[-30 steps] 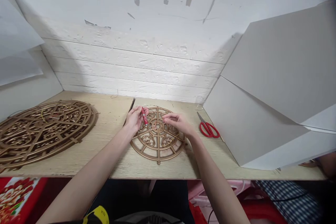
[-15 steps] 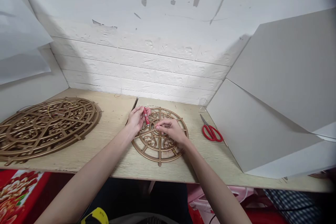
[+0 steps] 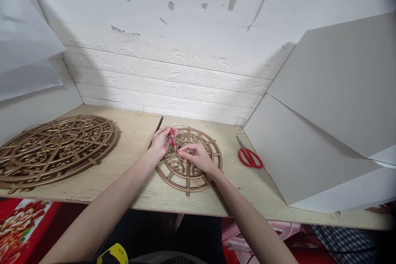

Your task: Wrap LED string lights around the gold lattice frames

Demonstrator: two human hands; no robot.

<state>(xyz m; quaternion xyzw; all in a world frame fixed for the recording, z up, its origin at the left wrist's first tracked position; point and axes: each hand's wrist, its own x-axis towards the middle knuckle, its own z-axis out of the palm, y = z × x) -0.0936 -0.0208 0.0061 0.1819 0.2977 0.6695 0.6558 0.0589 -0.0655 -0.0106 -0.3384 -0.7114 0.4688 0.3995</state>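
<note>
My left hand [image 3: 161, 140] is closed around a slim red tube [image 3: 173, 139] with pale markings and a gold-coloured lower end, like a decorative firecracker. The tube tilts down towards my right hand [image 3: 192, 156], whose thumb and fingers are pinched together close to that end. What sits in this pinch is too small to make out. Beneath both hands lies a round gold openwork panel [image 3: 188, 181] with scroll patterns. Part of the panel is hidden by my hands.
Scissors with red handles [image 3: 250, 158] lie right of the panel. A stack of similar gold panels [image 3: 93, 161] takes up the table's left side. A white board [image 3: 287, 148] stands at the right, and a white brick-patterned wall [image 3: 173, 74] closes off the back.
My right hand has moved slightly left, bringing its pinched fingers up to the tube's lower end. My left hand still holds the tube in nearly the same place.
</note>
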